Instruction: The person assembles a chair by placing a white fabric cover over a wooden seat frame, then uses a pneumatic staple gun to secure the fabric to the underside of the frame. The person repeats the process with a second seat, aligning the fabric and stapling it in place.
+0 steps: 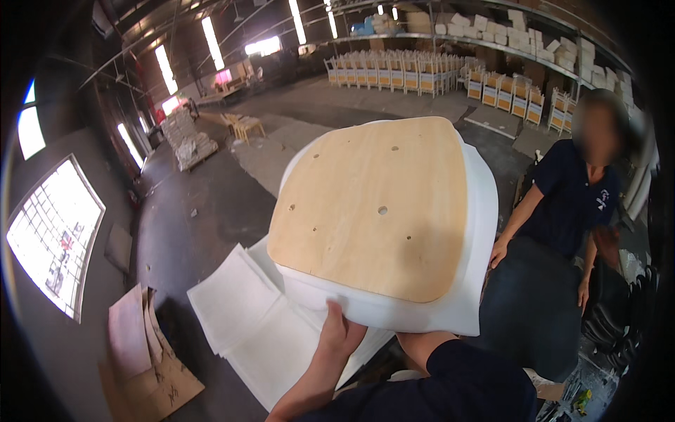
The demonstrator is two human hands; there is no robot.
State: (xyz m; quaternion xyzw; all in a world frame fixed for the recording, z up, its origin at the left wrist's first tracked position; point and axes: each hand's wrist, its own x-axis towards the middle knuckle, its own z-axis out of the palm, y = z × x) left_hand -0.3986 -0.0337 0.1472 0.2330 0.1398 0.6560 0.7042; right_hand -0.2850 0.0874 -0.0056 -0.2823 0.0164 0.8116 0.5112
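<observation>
A plywood seat board (351,211) with rounded corners and several drilled holes faces up in front of me. Beneath it lies a thick white foam pad (481,204) that sticks out past the board, mostly on the right and near sides. My left hand (342,329) grips the pad's near edge, its thumb up against the side and its fingers out of sight underneath. The right forearm (425,344) reaches under the pad, which hides my right hand. Below and to the left is a stack of white foam sheets (242,302), partly covered by the pad.
A co-worker in a dark shirt (562,190) stands at the right beside a dark-covered surface (527,302). Cardboard pieces (158,383) lie at lower left. Farther back are a wrapped stack (186,137), a wooden chair (246,126) and rows of white chairs (394,70).
</observation>
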